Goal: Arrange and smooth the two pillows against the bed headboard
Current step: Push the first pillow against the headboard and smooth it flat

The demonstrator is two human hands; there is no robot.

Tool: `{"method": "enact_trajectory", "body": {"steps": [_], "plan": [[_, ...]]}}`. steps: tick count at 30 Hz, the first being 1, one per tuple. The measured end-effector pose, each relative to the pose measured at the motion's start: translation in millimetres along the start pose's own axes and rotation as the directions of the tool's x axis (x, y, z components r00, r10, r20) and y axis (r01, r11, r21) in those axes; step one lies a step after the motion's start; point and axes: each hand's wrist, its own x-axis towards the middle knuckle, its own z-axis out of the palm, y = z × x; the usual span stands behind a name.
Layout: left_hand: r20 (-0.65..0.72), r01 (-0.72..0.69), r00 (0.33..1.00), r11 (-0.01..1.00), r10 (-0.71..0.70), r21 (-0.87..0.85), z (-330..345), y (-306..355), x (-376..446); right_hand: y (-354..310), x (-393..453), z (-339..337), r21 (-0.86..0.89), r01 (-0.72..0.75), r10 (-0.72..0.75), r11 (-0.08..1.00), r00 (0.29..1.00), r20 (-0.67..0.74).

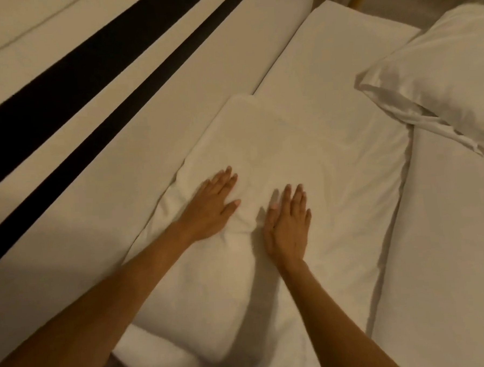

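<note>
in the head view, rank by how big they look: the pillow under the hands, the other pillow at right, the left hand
1. Flat white pillow under the hands, largest.
2. Puffy white pillow at right, partly cut off by the frame, so unsure.
3. Left hand, smallest.

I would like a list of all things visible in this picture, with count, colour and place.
near pillow: one, white, lying flat beside the headboard, under both hands
far pillow: one, white, upper right, apart from the headboard, open end loose
headboard: one, cream with two black stripes, left side
sheet: one, white, over the mattress at right
left hand: one, flat, palm down on the near pillow
right hand: one, flat, palm down beside the left, a wrinkle between them
</note>
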Motion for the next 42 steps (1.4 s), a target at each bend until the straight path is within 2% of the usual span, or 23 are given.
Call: {"method": "enact_trajectory", "body": {"steps": [4,6,12,15,18,21,23,30,35,39,42], "plan": [[0.046,-0.010,0.999,0.993,0.004,0.117,35,-21,-56,17,-56,33,-0.054,0.027,-0.017,0.998,0.986,0.167],[0.023,0.047,0.998,0.987,-0.051,0.153,41,-41,-76,40,-69,38,-0.103,-0.002,0.020,0.995,0.985,0.174],[0.025,0.248,0.965,0.942,-0.260,0.227,35,-89,-132,99,-90,4,-0.238,-0.270,0.311,0.933,0.938,0.155],[0.012,0.292,0.953,0.927,-0.303,0.234,20,-80,-142,88,-100,-9,-0.232,-0.217,0.242,0.948,0.967,0.082],[-0.094,0.244,0.968,0.962,-0.233,0.126,13,-43,-129,48,-116,-2,-0.158,-0.092,0.097,0.983,0.995,0.027],[-0.162,0.171,0.972,0.985,-0.170,-0.003,24,-4,-115,11,-140,18,-0.068,0.091,-0.087,0.994,0.995,0.056],[-0.167,0.186,0.969,0.983,-0.184,-0.004,43,2,-119,6,-158,37,-0.022,0.154,-0.151,0.988,0.982,0.118],[-0.139,0.312,0.945,0.943,-0.296,0.113,94,-43,-178,83,-196,65,-0.105,0.143,-0.120,0.984,0.972,0.202],[-0.087,0.423,0.906,0.896,-0.415,0.133,82,-51,-195,105,-204,41,-0.117,-0.097,0.133,0.988,0.923,0.361],[0.011,0.513,0.853,0.841,-0.522,0.173,54,-42,-199,99,-200,5,-0.190,-0.071,0.146,0.979,0.898,0.416],[0.031,0.536,0.836,0.827,-0.548,0.170,23,-14,-195,92,-188,-33,-0.263,0.026,0.093,0.964,0.899,0.429]]}}
